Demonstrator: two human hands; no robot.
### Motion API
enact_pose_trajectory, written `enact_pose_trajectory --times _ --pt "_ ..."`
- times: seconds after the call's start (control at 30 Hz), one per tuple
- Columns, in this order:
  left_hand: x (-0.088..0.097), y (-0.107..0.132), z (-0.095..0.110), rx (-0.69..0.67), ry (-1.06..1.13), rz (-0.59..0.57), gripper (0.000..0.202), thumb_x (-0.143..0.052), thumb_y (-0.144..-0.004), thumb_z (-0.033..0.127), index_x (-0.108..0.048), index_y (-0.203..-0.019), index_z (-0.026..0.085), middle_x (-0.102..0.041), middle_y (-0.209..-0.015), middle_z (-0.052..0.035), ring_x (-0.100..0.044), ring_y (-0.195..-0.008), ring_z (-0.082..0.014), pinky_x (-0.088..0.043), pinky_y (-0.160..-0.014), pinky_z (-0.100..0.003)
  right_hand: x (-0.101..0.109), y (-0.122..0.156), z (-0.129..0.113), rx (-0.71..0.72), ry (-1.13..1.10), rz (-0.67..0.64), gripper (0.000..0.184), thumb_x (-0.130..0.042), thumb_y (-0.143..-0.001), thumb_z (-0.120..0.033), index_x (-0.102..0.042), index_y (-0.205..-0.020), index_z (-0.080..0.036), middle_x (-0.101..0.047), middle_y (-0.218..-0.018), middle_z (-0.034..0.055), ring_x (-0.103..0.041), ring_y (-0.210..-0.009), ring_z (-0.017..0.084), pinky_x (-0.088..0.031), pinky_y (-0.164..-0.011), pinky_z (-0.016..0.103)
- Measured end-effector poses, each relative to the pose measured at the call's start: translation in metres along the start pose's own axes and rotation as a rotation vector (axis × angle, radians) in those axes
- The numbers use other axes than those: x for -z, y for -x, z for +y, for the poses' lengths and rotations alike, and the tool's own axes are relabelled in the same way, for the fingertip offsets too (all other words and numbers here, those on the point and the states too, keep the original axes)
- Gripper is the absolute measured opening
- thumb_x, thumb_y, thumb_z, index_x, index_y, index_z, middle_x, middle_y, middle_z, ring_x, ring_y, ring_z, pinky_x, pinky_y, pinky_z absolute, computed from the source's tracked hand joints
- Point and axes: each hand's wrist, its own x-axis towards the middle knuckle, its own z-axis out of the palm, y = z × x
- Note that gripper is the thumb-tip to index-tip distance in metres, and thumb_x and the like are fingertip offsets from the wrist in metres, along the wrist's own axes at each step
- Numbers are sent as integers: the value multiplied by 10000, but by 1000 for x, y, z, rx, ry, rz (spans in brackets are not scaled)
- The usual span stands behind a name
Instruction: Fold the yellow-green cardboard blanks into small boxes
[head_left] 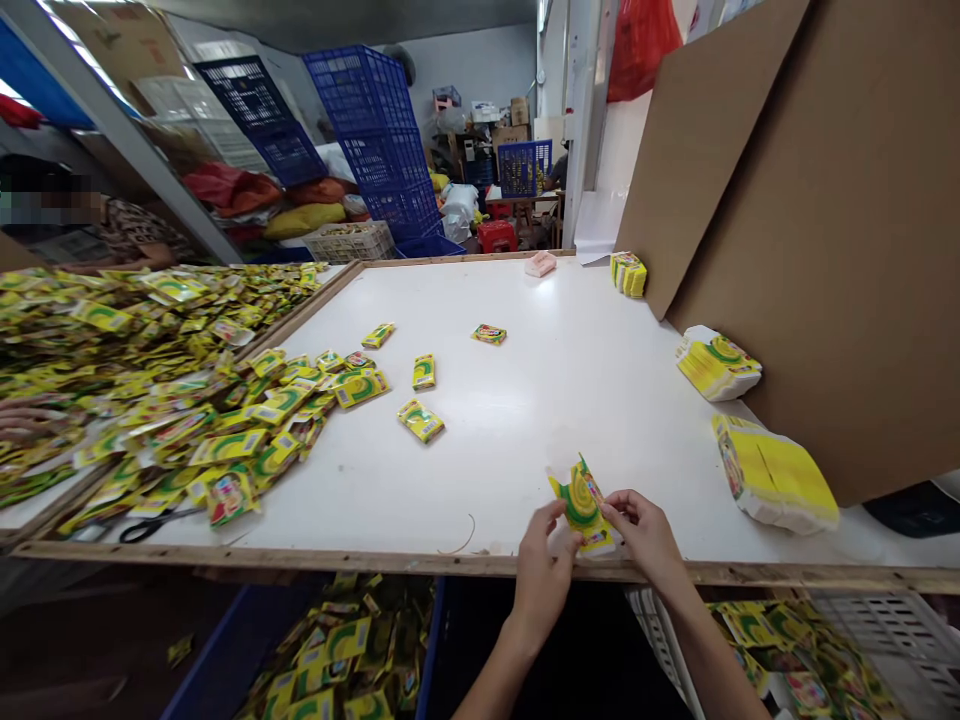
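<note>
Near the front edge of the white tabletop point(525, 430), both my hands hold a small yellow-and-green carton point(581, 497) with its end flaps standing open. My left hand point(543, 565) pinches its lower left side between thumb and fingers. On its right side, my right hand point(643, 532) grips the edge with fingertips. Whether anything is inside the carton cannot be seen. To the right lie stacks of flat yellow cartons, the nearest stack point(776, 475) close to my right hand. Left of the hands, several closed yellow packs, such as one pack point(421, 421), lie scattered.
A large heap of yellow packs point(232, 440) covers the left side, with black-handled scissors point(150, 524) at its edge. Another person's hand point(28, 418) is at far left. Cardboard sheets point(832, 250) lean at right. Below the table stands a blue crate point(225, 640) of packs.
</note>
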Motion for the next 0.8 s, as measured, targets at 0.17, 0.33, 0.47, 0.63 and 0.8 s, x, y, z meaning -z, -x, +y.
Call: enact_pose_trajectory --times 0.17,0.33,0.47,0.63,0.8 --pt "10 -2 14 88 529 -51 342 -659 -808 387 -630 -1062 161 -685 -1046 -117 -648 -975 -249 -517 -876 -400 -3 28 -16 -69 -319 -81 387 -759 -664 -510 -653 -820 -172 -716 -795 69 -663 -761 221 -538 -691 319" --pt "10 1 30 30 722 -270 485 -727 -730 485 -626 -1082 168 -650 -1160 -130 -562 -1144 -282 -448 -967 -396 -6 45 -19 -118 -410 -82 361 -779 -662 -496 -686 -830 -190 -723 -818 57 -665 -766 219 -546 -688 317" --pt "5 3 32 100 825 -319 574 -784 -679 449 -570 -1153 208 -621 -1230 -137 -573 -1136 -276 -451 -946 -388 -6 50 -22 -114 -427 -107 339 -785 -665 -476 -697 -828 -192 -721 -850 65 -665 -811 230 -551 -741 337" --pt "3 4 30 155 817 -324 647 -815 -643 430 -575 -1188 180 -654 -1170 -152 -621 -1048 -283 -481 -891 -384 0 54 -26 -126 -374 -165 359 -757 -687 -499 -704 -857 -186 -726 -903 92 -665 -873 266 -540 -818 392" --pt "-1 5 28 158 688 -185 394 -705 -767 435 -653 -1015 133 -708 -991 -111 -656 -911 -247 -506 -803 -343 -1 61 -31 -133 -345 -217 365 -744 -702 -493 -695 -874 -175 -722 -891 91 -663 -859 268 -540 -786 381"
